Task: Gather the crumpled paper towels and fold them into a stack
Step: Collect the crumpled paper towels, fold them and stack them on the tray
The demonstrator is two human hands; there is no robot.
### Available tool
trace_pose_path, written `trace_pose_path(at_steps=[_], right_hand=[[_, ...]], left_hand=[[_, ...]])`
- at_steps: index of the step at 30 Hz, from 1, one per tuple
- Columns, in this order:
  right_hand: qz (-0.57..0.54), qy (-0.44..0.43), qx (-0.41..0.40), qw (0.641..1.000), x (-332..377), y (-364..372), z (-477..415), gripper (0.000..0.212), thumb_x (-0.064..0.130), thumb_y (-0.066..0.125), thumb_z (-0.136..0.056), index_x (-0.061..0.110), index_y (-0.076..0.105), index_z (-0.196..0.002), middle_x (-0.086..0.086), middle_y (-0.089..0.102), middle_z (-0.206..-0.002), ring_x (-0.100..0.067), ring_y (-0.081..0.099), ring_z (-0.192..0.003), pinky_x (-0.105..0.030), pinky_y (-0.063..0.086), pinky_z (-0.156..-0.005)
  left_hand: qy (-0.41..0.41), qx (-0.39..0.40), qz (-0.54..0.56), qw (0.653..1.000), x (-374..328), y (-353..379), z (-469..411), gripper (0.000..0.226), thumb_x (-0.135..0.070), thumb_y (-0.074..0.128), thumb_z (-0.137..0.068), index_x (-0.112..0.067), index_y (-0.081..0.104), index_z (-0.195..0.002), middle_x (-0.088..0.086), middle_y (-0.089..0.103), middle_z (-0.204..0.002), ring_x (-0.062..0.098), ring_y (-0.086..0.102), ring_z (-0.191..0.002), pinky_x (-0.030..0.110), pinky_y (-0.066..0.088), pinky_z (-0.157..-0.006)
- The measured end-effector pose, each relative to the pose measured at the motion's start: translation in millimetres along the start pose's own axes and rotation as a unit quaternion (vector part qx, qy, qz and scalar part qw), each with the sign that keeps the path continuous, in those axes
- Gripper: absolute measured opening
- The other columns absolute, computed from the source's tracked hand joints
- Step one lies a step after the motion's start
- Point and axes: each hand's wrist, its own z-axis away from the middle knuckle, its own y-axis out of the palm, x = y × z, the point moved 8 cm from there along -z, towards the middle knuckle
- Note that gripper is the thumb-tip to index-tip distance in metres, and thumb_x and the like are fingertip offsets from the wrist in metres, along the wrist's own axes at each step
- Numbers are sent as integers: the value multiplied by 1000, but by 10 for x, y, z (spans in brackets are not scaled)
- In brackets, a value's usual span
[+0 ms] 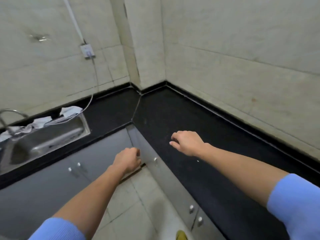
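Crumpled white paper towels (41,122) lie along the back rim of the steel sink (43,141) at the far left, some draped behind the tap. My left hand (128,159) hangs in front of the grey cabinet doors with its fingers loosely curled, holding nothing. Over the black countertop (173,110), my right hand (186,142) hovers with its fingers curled downward, also holding nothing. Both hands are well to the right of the towels.
A tap (8,116) stands at the sink's left end. A wall socket (87,51) has a cable running down to the sink. Grey cabinets (52,184) with small knobs sit under the L-shaped counter. Tiled walls meet in the corner.
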Motion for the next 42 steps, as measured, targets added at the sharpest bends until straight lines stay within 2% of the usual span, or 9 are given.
trace_pose_path(at_steps=[5, 9, 15, 20, 23, 26, 29, 36, 42], right_hand=[[-2, -74, 16, 997, 346, 241, -1098, 36, 47, 42, -97, 21, 57, -116, -2, 62, -109, -24, 61, -95, -42, 51, -77], [0, -133, 25, 991, 701, 312, -1883, 35, 45, 41, -97, 19, 58, -112, -3, 62, -106, -25, 61, -92, -41, 50, -76], [5, -229, 38, 973, 1500, 534, -2744, 37, 45, 42, -96, 21, 57, -120, -3, 62, -115, -26, 60, -104, -37, 46, -81], [7, -273, 64, 960, 2091, 849, -3384, 35, 46, 42, -95, 22, 58, -116, -3, 62, -114, -26, 60, -103, -38, 47, -80], [21, -284, 75, 956, 2385, 984, -3850, 35, 46, 41, -96, 22, 58, -116, -3, 62, -114, -27, 60, -104, -38, 46, -80], [29, -279, 74, 957, 2635, 1041, -4434, 36, 47, 42, -96, 21, 58, -116, -4, 61, -115, -28, 59, -105, -39, 46, -81], [33, -267, 73, 960, 2844, 1018, -5028, 35, 46, 43, -95, 21, 58, -115, -4, 62, -114, -27, 59, -104, -39, 48, -82], [28, -252, 100, 962, 3143, 1231, -6031, 33, 46, 44, -95, 22, 59, -112, -2, 61, -109, -25, 60, -97, -39, 50, -79], [34, -257, 138, 956, 3342, 1676, -7021, 30, 44, 47, -93, 21, 59, -108, -3, 61, -104, -25, 60, -94, -38, 50, -77]], left_hand=[[-86, -13, 0, 996, 804, -239, -367, 28, -32, 53, -90, -20, 57, -116, 9, 62, -118, 28, 59, -105, 33, 49, -83], [-157, -14, 16, 987, 1389, -416, -502, 30, -33, 52, -91, -22, 57, -118, 8, 62, -119, 28, 58, -108, 32, 47, -83], [-249, -6, 51, 967, 2249, -498, -487, 27, -34, 52, -89, -22, 58, -112, 5, 65, -113, 26, 59, -103, 34, 50, -81], [-302, -6, 61, 951, 2978, -491, -633, 28, -33, 53, -88, -22, 59, -113, 6, 62, -116, 26, 58, -105, 33, 48, -82], [-314, -16, 69, 947, 3444, -545, -885, 27, -33, 54, -89, -22, 59, -114, 8, 61, -116, 27, 58, -105, 33, 47, -83], [-317, -27, 77, 945, 3932, -674, -1239, 20, -33, 55, -88, -22, 61, -104, 6, 64, -109, 28, 60, -99, 33, 47, -78], [-307, -25, 83, 948, 4359, -854, -1627, 21, -31, 54, -89, -20, 61, -106, 8, 64, -111, 29, 60, -101, 32, 46, -79], [-301, -20, 115, 946, 5112, -1048, -2375, 11, -28, 57, -88, -19, 61, -92, 7, 67, -100, 26, 61, -92, 26, 41, -68], [-319, -1, 134, 938, 5645, -887, -2891, 17, -27, 56, -88, -17, 63, -100, 6, 67, -104, 24, 61, -94, 28, 45, -75]])
